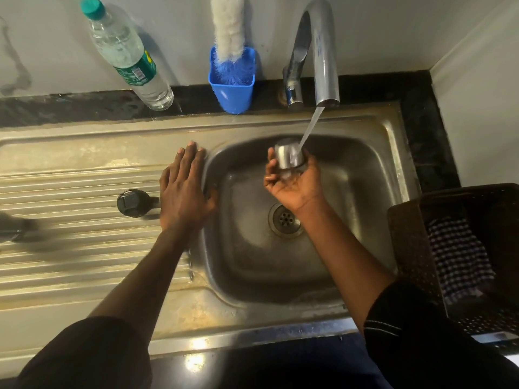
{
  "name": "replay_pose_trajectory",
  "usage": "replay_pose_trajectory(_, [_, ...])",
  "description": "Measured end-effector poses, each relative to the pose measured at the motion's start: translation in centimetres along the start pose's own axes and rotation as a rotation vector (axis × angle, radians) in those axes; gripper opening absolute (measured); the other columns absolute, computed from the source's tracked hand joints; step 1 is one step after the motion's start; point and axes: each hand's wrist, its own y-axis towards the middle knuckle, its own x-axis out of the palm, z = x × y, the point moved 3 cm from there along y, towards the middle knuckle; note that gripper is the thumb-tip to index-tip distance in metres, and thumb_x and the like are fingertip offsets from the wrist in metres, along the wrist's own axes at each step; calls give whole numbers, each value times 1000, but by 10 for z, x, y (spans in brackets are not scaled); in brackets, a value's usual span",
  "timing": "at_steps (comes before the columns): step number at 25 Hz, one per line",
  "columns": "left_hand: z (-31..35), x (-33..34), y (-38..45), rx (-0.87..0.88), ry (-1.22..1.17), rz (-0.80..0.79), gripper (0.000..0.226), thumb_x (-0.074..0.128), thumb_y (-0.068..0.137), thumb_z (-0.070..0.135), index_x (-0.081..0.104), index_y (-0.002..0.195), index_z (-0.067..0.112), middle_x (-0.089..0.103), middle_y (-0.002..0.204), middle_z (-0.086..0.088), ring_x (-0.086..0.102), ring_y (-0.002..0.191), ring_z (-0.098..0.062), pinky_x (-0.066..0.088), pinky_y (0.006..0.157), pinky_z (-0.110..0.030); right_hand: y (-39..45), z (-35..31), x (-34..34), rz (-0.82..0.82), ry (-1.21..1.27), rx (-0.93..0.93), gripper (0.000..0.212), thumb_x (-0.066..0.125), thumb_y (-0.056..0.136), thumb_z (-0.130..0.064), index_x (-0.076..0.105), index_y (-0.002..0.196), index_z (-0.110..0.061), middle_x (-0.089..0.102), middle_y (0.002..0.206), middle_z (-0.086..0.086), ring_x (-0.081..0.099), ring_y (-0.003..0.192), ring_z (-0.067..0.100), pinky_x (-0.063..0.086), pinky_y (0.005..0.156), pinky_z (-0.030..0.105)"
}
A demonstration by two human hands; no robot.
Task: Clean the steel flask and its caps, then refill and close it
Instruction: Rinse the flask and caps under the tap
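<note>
My right hand [292,181] holds a steel cap [289,156] over the sink basin [351,220], under the stream of water running from the tap [323,51]. My left hand [184,189] rests flat, fingers straight, on the sink's left rim beside the drainboard [70,262]. A black inner cap [132,203] sits on the drainboard just left of that hand. A blurred dark shape [16,228] lies at the far left edge of the drainboard; I cannot tell what it is.
A plastic water bottle [129,57] with a green cap stands on the back ledge. A blue holder [232,82] with a bottle brush [229,26] stands beside it. A dark basket [471,248] holding a checked cloth [460,256] stands to the right.
</note>
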Motion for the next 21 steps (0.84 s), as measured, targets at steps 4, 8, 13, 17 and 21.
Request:
replay_pose_trajectory(4, [0,-1,0,1,4,-10,81,55,95,45,24,166,23,14,176,0,12,163,-23,18,129,-54,-3,9,-11,114,-113,54,54,56,92,-56,66,114,-8,66,92,12,56,65,21,37,55,24])
replay_pose_trajectory(8, [0,0,0,0,4,-7,82,59,94,42,25,166,23,15,176,0,14,162,-24,18,129,-54,6,3,-12,76,153,90,66,50,95,-66,66,109,-3,71,95,12,62,63,19,39,53,23])
replay_pose_trajectory(13, [1,0,0,2,-11,-12,81,53,94,46,25,166,23,16,176,0,14,162,-24,18,129,-54,-12,-6,1,85,-142,23,49,73,88,-53,71,110,-8,71,104,17,70,94,30,60,67,31])
replay_pose_trajectory(17, [1,0,0,11,-21,-12,82,55,93,44,25,166,22,16,176,-1,15,162,-25,19,129,-55,-10,-15,10,116,111,-33,51,79,84,-42,60,116,-8,58,117,21,64,95,33,56,53,23])
replay_pose_trajectory(21, [2,-2,-1,15,-27,-39,85,59,93,44,23,167,22,14,176,-1,13,162,-26,18,129,-56,-14,-6,20,102,-314,63,43,59,98,-54,62,107,-11,68,86,13,69,70,28,37,44,21])
